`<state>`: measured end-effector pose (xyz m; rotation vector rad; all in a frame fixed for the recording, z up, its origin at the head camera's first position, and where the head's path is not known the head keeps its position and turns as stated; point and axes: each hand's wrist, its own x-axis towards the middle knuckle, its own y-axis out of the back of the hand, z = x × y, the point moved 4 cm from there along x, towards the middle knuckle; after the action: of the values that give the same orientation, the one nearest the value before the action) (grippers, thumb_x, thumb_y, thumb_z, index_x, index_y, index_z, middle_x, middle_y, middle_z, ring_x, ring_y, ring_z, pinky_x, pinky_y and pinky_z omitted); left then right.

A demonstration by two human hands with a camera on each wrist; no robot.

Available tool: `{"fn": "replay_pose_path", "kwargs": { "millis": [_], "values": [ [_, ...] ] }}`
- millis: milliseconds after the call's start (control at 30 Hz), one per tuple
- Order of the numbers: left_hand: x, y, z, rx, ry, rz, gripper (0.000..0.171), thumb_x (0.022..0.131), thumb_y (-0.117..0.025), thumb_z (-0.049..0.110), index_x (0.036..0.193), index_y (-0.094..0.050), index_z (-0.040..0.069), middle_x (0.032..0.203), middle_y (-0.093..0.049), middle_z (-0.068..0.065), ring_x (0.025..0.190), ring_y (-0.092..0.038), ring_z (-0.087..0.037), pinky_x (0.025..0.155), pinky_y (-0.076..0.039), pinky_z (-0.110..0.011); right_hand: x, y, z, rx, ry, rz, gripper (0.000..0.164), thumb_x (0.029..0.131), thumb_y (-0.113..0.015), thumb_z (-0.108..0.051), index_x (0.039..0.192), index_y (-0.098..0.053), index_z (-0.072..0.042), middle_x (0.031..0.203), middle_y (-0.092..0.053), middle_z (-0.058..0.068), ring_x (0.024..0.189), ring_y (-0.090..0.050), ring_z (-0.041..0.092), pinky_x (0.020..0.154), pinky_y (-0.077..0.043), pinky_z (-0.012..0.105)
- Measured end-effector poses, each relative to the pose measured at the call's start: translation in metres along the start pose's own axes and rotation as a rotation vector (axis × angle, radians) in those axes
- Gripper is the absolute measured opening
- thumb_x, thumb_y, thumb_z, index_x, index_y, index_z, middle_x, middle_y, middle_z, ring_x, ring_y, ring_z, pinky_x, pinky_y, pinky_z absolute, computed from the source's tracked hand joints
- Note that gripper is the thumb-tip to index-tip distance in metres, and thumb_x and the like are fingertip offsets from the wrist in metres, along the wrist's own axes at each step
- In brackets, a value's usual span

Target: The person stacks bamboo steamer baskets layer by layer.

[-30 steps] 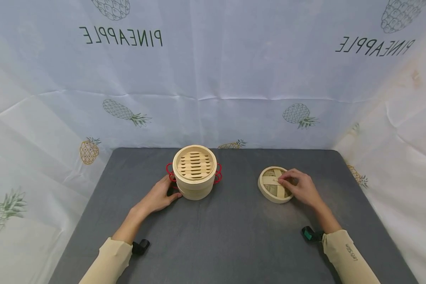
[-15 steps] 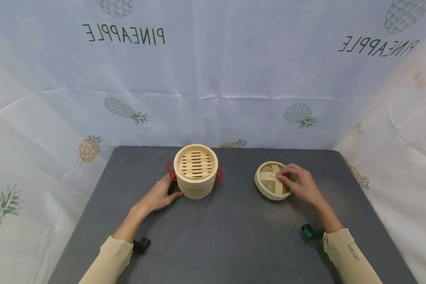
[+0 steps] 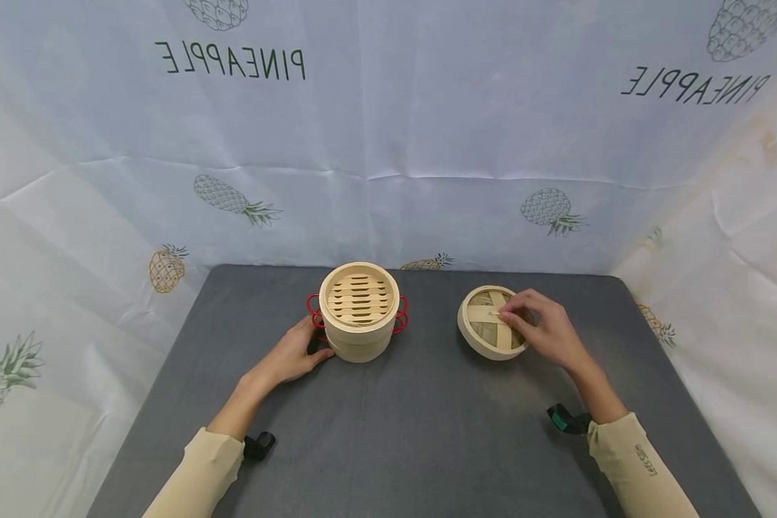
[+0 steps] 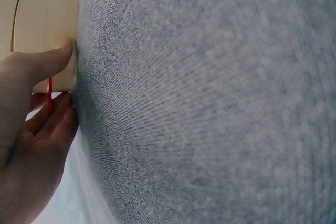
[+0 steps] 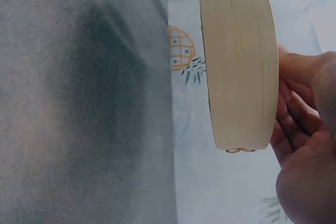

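Note:
A stack of bamboo steamer baskets (image 3: pixel 360 309) with red side handles (image 3: pixel 401 316) stands upright on the table, its slatted top tier uncovered. My left hand (image 3: pixel 294 352) holds the stack's lower left side. In the left wrist view, the thumb (image 4: pixel 50 62) lies on the bamboo wall and the fingers (image 4: pixel 58 127) reach round by a red handle. Right of the stack, my right hand (image 3: pixel 547 331) pinches the small loop atop a round bamboo steamer lid (image 3: pixel 485 332). The right wrist view shows this lid (image 5: pixel 239 61) raised off the table, tilted slightly. Its underside is hidden.
The dark grey table (image 3: pixel 388 432) ends at a pale pineapple-print cloth (image 3: pixel 388 144) hanging behind it. More cloth hangs along both sides. A black wrist camera (image 3: pixel 259 446) sits on the left wrist, another wrist camera (image 3: pixel 566 419) on the right.
The lid has risen from the table and moved left and slightly back, toward the stack, in my right hand. My left hand keeps its place on the stack.

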<state>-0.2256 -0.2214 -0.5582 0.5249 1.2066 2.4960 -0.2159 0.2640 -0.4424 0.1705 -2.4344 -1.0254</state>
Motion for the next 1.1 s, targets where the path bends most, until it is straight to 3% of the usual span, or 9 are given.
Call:
{"fn": "replay_pose_path", "kwargs": {
  "millis": [433, 767, 1100],
  "values": [
    [0.001, -0.003, -0.006, 0.008, -0.003, 0.002, 0.077, 0.095, -0.086, 0.025, 0.159, -0.047, 0.006, 0.145, -0.062, -0.017, 0.132, -0.065, -0.036, 0.109, -0.055, -0.058, 0.005, 0.001, -0.014, 0.047, 0.058, 0.049, 0.019, 0.095, -0.080, 0.001, 0.104, -0.083, -0.015, 0.106, -0.074, 0.002, 0.101, -0.061, -0.003, 0.088, -0.047, 0.009],
    [-0.002, 0.002, 0.003, -0.008, -0.039, 0.027, 0.075, 0.096, -0.085, 0.029, 0.158, -0.049, 0.008, 0.144, -0.062, -0.016, 0.132, -0.065, -0.035, 0.108, -0.055, -0.056, 0.010, 0.001, -0.023, 0.066, 0.075, 0.067, 0.022, 0.093, -0.082, 0.003, 0.104, -0.083, -0.016, 0.106, -0.074, 0.002, 0.101, -0.062, -0.001, 0.091, -0.047, 0.009],
    [0.003, -0.009, -0.021, 0.006, -0.004, -0.008, 0.080, 0.095, -0.086, 0.033, 0.161, -0.047, 0.014, 0.147, -0.061, -0.010, 0.135, -0.064, -0.029, 0.109, -0.056, -0.055, 0.014, 0.002, -0.032, 0.076, 0.127, 0.090, 0.024, 0.090, -0.082, 0.007, 0.102, -0.083, -0.014, 0.104, -0.073, 0.002, 0.100, -0.063, 0.000, 0.090, -0.048, 0.010]
  ]
}}
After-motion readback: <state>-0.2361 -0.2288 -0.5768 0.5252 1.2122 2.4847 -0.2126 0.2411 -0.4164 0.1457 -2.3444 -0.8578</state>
